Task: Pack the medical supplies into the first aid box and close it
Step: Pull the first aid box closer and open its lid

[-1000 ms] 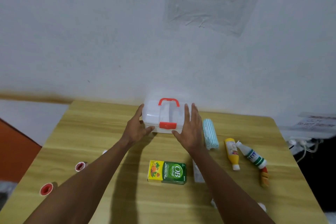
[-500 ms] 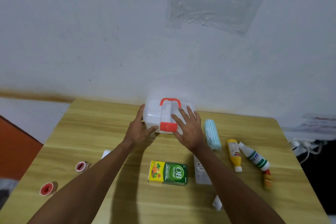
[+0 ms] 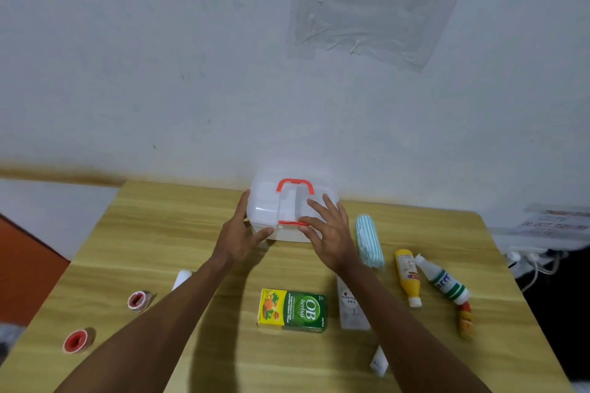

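Note:
The translucent white first aid box (image 3: 289, 201) with a red handle (image 3: 295, 183) stands at the table's far edge, lid down. My left hand (image 3: 238, 238) braces its left side, fingers straight and thumb along the front. My right hand (image 3: 332, 238) lies spread on the lid, thumb at the red latch (image 3: 289, 223), which shows only as a thin line. Loose on the table are a green and yellow OB herbal box (image 3: 293, 309), a striped pouch (image 3: 368, 241), a yellow bottle (image 3: 407, 276), a white green-striped bottle (image 3: 445, 281) and a cling film pack (image 3: 349, 306).
Two red-cored tape rolls (image 3: 138, 300) (image 3: 76, 341) sit near the wooden table's (image 3: 159, 233) left edge. A small orange tube (image 3: 465, 319) lies at the right, a white sachet (image 3: 379, 364) near my right forearm. The wall rises just behind the box. Cables hang off the right side.
My right hand slid from the box's right side onto the lid, thumb reaching the latch. The red latch went from a full block to a thin line. My left hand stayed put.

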